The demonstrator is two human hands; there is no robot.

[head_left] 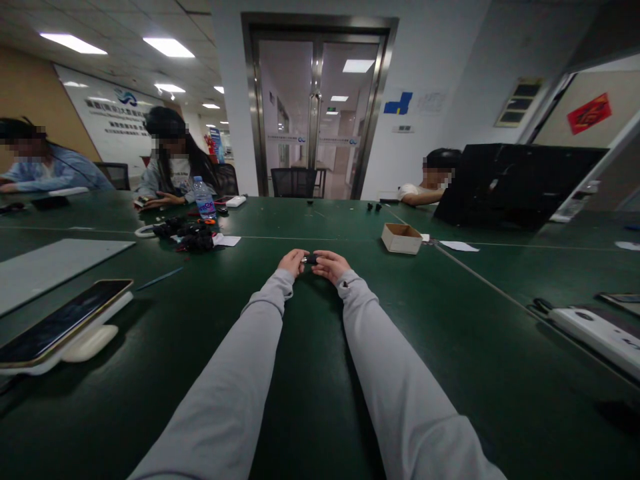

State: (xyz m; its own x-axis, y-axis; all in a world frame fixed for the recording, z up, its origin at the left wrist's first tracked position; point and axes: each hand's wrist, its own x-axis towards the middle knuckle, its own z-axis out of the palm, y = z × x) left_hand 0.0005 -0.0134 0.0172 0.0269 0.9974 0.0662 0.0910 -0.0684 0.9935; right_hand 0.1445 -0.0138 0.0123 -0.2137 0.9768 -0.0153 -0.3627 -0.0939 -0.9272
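Note:
Both of my arms, in grey sleeves, reach straight out over the dark green table (320,373). My left hand (293,261) and my right hand (329,265) meet at the middle of the table and together pinch a small black part (311,259) between their fingertips. The part is tiny and its shape is unclear. A small open cardboard box (401,238) stands to the right of my hands, apart from them.
A phone (60,321) rests on a white stand at the left. A pile of small black parts (191,235) and a water bottle (204,198) lie far left. Three people sit at the far side. A black case (510,183) stands far right; white devices (597,330) lie right.

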